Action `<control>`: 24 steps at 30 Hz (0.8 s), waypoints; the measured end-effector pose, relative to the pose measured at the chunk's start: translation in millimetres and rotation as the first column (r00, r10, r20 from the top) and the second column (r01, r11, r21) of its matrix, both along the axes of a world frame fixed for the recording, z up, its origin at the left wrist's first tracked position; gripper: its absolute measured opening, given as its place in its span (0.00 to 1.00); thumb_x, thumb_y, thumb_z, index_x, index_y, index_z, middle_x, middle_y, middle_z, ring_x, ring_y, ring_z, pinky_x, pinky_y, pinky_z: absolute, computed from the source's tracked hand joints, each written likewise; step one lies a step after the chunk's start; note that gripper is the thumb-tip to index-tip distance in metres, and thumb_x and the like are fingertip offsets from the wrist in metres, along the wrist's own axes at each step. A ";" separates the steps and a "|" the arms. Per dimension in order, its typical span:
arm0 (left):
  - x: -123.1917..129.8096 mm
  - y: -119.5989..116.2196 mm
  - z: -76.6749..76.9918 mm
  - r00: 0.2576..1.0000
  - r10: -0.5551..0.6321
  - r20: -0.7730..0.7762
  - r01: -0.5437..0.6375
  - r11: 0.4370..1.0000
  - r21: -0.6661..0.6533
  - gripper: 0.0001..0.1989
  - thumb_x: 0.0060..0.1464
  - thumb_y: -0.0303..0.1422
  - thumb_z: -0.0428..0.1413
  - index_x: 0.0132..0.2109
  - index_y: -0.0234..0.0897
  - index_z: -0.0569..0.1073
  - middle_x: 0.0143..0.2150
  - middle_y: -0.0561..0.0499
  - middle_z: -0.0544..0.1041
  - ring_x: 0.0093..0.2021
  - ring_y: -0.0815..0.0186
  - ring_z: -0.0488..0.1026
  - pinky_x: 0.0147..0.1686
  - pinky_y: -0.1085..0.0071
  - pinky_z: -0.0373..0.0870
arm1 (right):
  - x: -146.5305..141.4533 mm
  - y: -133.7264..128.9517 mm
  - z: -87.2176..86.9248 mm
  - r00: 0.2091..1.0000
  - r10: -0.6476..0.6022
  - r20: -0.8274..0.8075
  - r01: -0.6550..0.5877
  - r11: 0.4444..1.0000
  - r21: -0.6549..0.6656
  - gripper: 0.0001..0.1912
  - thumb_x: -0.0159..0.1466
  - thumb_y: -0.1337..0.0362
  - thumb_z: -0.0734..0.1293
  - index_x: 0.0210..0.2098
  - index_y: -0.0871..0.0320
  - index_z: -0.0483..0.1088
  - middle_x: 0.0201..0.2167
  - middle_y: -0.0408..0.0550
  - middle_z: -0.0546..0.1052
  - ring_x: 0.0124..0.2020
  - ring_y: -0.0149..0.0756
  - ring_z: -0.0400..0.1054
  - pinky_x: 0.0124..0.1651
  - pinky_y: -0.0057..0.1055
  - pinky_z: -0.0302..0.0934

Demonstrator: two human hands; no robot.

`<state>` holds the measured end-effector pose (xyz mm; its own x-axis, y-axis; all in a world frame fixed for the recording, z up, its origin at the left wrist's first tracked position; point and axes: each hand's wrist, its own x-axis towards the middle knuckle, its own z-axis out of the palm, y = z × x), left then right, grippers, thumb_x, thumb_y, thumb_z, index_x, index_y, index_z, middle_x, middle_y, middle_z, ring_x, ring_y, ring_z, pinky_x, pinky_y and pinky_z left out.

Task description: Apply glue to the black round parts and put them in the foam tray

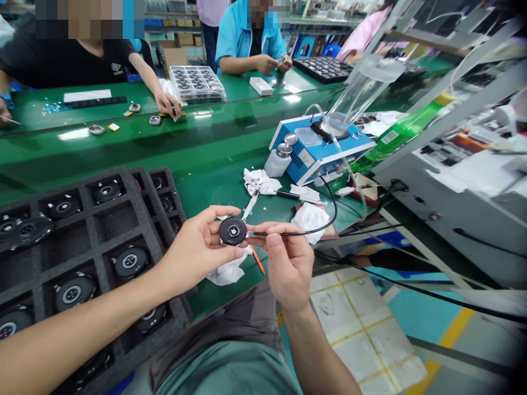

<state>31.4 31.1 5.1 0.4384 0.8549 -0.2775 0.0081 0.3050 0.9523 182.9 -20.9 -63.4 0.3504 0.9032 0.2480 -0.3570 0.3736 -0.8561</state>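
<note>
My left hand (pixel 206 236) grips a round black watch body (pixel 233 231) by its edges, thumb below and fingers behind. Its back, with a light centre ring, faces me. My right hand (pixel 290 263) pinches a black cable (pixel 304 232) whose pale tip meets the right edge of the watch body; whether it is plugged in or only touching I cannot tell. The cable curves up toward a blue box-shaped machine (pixel 317 145). Just behind the watch body lies a slim syringe-like tool (pixel 252 204), near a crumpled white tissue (pixel 260 181).
A grey foam tray (pixel 93 258) with similar watch bodies stands at left. An orange stick (pixel 258 260), a white pump bottle (pixel 278 160) and a green bottle (pixel 405 131) are nearby. Across the green bench (pixel 214 137), co-workers' hands handle small parts; cables hang at right.
</note>
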 end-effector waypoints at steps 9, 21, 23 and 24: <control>0.9 0.3 1.9 1.000 -0.011 -0.010 0.011 1.000 -0.015 0.33 0.42 0.27 0.73 0.55 0.36 0.70 0.48 0.42 0.85 0.44 0.57 0.85 0.45 0.65 0.79 | -0.1 0.7 -1.2 1.000 0.005 -0.008 -0.004 1.000 0.014 0.03 0.71 0.65 0.67 0.42 0.54 0.74 0.42 0.46 0.81 0.45 0.40 0.81 0.46 0.39 0.79; -0.1 0.9 0.9 1.000 -0.020 -0.004 0.020 1.000 -0.009 0.34 0.42 0.27 0.73 0.56 0.36 0.70 0.47 0.43 0.85 0.44 0.57 0.85 0.45 0.66 0.79 | 0.2 -0.6 -1.4 1.000 0.007 -0.008 -0.007 1.000 0.015 0.03 0.70 0.65 0.67 0.42 0.54 0.74 0.41 0.46 0.81 0.46 0.40 0.81 0.46 0.39 0.79; -0.1 0.7 1.0 1.000 -0.020 -0.006 0.020 1.000 -0.010 0.33 0.42 0.27 0.73 0.55 0.36 0.70 0.47 0.43 0.85 0.44 0.57 0.85 0.45 0.66 0.79 | -0.9 -0.6 0.5 1.000 0.011 -0.014 -0.011 1.000 0.015 0.03 0.70 0.65 0.67 0.42 0.54 0.74 0.41 0.46 0.81 0.46 0.40 0.81 0.46 0.39 0.79; 0.2 0.6 1.0 1.000 -0.020 -0.007 0.020 1.000 -0.011 0.33 0.42 0.26 0.73 0.55 0.36 0.70 0.47 0.43 0.85 0.44 0.57 0.85 0.44 0.65 0.80 | -1.4 -0.2 1.6 1.000 0.009 -0.014 -0.009 1.000 0.011 0.03 0.70 0.65 0.67 0.42 0.54 0.74 0.41 0.45 0.81 0.46 0.40 0.81 0.47 0.39 0.79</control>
<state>31.5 31.7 6.1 0.4531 0.8430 -0.2900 0.0214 0.3149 0.9489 181.4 -21.1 -61.8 0.3460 0.9036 0.2527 -0.3727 0.3796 -0.8468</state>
